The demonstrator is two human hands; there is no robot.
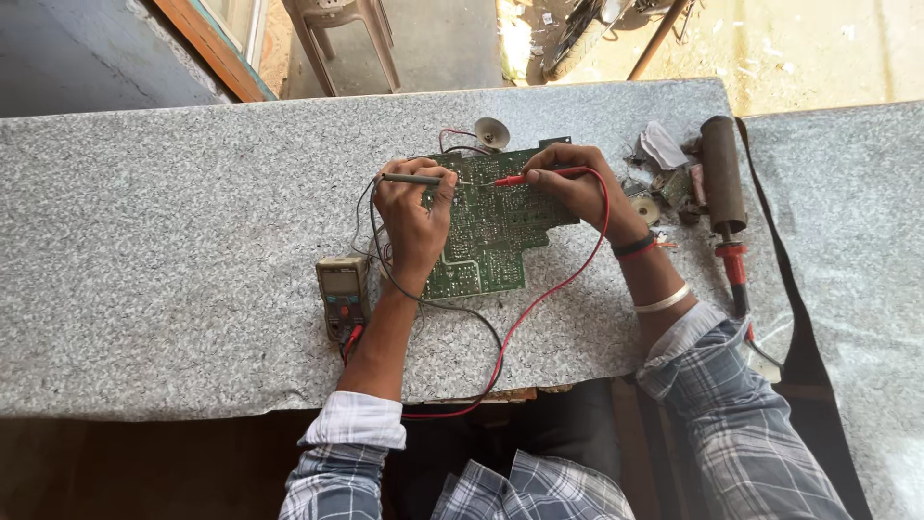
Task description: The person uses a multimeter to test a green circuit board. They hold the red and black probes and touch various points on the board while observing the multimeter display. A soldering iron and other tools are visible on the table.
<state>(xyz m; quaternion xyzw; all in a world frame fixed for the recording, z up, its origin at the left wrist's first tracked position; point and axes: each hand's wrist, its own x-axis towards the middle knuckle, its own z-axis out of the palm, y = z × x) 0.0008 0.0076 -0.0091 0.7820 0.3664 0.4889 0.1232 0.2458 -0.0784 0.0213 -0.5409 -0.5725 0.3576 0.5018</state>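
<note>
While one green circuit board (pixel 491 223) lies on the speckled bench (pixel 173 241), the left hand (pixel 412 217) grips one black probe (pixel 414 179) and the right hand (pixel 570 183) pinches one red probe (pixel 539 175), both tips touching it. One multimeter (pixel 343 294) sits just left of the board.

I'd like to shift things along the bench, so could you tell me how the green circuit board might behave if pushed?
The circuit board looks thin, flat and stiff, so it would probably slide as one piece. Wires at its far edge may drag the small speaker along. Both probes touch it, so it could be pinned.
</note>
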